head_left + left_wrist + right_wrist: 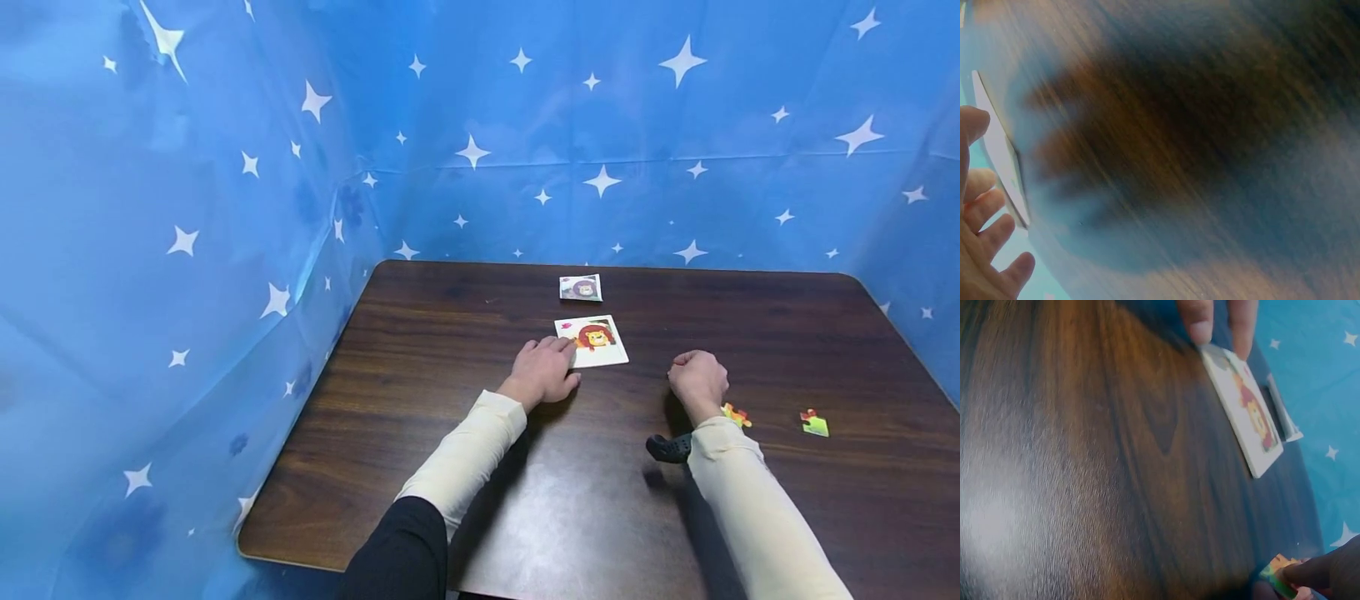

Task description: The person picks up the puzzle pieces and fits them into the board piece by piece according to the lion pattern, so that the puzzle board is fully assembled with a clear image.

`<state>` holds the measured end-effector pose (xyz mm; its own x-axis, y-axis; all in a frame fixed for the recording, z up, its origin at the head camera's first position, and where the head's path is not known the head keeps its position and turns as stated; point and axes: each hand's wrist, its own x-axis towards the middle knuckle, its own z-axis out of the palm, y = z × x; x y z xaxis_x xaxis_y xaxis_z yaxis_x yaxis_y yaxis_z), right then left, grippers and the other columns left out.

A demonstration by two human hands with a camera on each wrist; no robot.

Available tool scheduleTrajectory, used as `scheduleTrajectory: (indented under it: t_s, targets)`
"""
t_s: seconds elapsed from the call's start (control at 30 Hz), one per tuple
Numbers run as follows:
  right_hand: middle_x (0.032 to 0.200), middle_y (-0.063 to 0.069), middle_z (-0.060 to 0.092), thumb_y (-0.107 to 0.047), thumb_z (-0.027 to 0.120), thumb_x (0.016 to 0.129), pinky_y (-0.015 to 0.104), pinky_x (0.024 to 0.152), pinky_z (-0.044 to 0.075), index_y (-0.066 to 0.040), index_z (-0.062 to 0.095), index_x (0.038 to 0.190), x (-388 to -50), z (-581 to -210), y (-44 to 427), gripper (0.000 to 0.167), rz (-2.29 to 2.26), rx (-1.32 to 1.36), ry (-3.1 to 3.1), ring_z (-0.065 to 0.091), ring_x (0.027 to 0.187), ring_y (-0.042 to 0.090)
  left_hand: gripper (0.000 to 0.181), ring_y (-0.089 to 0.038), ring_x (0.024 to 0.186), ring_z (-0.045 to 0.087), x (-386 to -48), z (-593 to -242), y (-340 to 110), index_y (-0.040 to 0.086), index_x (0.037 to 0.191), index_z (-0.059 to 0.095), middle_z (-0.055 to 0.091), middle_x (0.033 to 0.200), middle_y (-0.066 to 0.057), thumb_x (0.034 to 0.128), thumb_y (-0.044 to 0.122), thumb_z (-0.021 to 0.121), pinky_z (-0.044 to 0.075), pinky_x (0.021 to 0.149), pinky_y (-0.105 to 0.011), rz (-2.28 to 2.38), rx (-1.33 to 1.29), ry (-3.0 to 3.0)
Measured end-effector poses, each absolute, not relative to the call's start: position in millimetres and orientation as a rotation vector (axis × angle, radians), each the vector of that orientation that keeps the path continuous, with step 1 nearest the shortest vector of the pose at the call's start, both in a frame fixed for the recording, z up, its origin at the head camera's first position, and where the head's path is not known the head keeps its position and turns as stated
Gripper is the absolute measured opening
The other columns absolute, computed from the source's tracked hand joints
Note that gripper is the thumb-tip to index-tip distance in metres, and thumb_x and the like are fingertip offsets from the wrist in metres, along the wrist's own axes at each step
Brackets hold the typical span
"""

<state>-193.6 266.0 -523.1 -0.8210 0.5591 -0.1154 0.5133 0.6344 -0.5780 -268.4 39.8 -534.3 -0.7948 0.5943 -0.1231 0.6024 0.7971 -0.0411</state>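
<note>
A white puzzle board (pixel 598 354) with a partly filled lion picture lies on the table. My left hand (pixel 543 371) touches its left side, the fingers loosely extended and the thumb near the front corner. In the right wrist view the board (pixel 1244 412) shows its thickness at the edge. My right hand (pixel 699 383) is held to the right of the board, apart from it. Between its thumb and finger it pinches a small orange and green puzzle piece (pixel 1282 575), mostly hidden in the head view.
Behind the board lies a small lion picture card (pixel 581 288). One puzzle piece (pixel 815 422) lies at the right, another (pixel 737 415) beside my right wrist. A blue star-patterned curtain (pixel 525 125) stands along the table's back and left.
</note>
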Motion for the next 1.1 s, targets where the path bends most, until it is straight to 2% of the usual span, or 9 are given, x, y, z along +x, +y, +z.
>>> scheduleTrajectory:
  t_s: [0.33,0.4,0.5,0.6,0.73,0.93,1.1]
  targets:
    - [0.118,0.019,0.072,-0.011,0.055,0.088,0.051,0.097,0.044,-0.003,0.075,0.111,-209.9,-513.6,243.7,0.032,1.123,-0.847,-2.692,0.058,0.115,0.043,0.063,-0.015,0.148,0.037,-271.7,-538.2,34.8,0.021,0.157,0.039,0.041,0.161,0.003,0.1022,0.051,0.048,0.035,0.118,-0.041,-0.14,0.945,2.88]
    - [0.115,0.018,0.074,-0.012,0.056,0.089,0.048,0.094,0.046,-0.004,0.076,0.111,-214.1,-511.1,234.9,0.03,1.141,-0.835,-2.69,0.064,0.11,0.041,0.063,-0.015,0.148,0.038,-272.7,-539.2,34.0,0.021,0.157,0.04,0.042,0.16,0.003,0.1022,0.051,0.048,0.036,0.117,-0.041,-0.139,0.945,2.881]
    - [0.109,0.016,0.076,-0.014,0.057,0.093,0.039,0.08,0.049,-0.006,0.077,0.111,-220.1,-509.9,223.5,0.028,1.181,-0.828,-2.701,0.072,0.087,0.028,0.061,-0.014,0.147,0.039,-273.0,-539.9,32.5,0.022,0.156,0.041,0.043,0.16,0.004,0.1023,0.051,0.048,0.037,0.116,-0.04,-0.143,0.941,2.893]
    - [0.105,0.015,0.076,-0.014,0.059,0.094,0.025,0.064,0.047,-0.006,0.078,0.112,-229.6,-510.6,212.3,0.027,1.232,-0.821,-2.705,0.069,0.062,0.013,0.059,-0.014,0.147,0.04,-275.0,-539.4,28.8,0.022,0.154,0.044,0.044,0.159,0.004,0.1026,0.05,0.047,0.037,0.116,-0.04,-0.131,0.939,2.907]
    - [0.109,0.018,0.074,-0.012,0.062,0.095,0.016,0.055,0.05,-0.005,0.077,0.113,-242.4,-514.2,202.7,0.025,1.319,-0.826,-2.679,0.065,0.057,0.004,0.057,-0.014,0.147,0.039,-278.4,-538.0,26.2,0.022,0.154,0.045,0.045,0.159,0.005,0.1032,0.049,0.047,0.037,0.117,-0.041,-0.117,0.948,2.916]
    - [0.111,0.019,0.066,-0.006,0.063,0.095,0.022,0.06,0.059,0.001,0.075,0.113,-254.0,-522.2,189.9,0.023,1.497,-0.83,-2.626,0.064,0.056,0.003,0.055,-0.014,0.147,0.041,-281.5,-541.4,21.6,0.022,0.153,0.046,0.046,0.158,0.005,0.1035,0.047,0.047,0.04,0.114,-0.038,-0.099,0.967,2.921]
    - [0.103,0.016,0.066,-0.005,0.066,0.092,0.021,0.058,0.058,0.002,0.075,0.109,-262.0,-527.3,182.6,0.02,1.519,-0.777,-2.64,0.061,0.057,0.003,0.054,-0.015,0.145,0.043,-285.0,-542.5,20.7,0.023,0.151,0.048,0.048,0.156,0.004,0.1025,0.046,0.05,0.042,0.112,-0.038,-0.07,0.991,2.924]
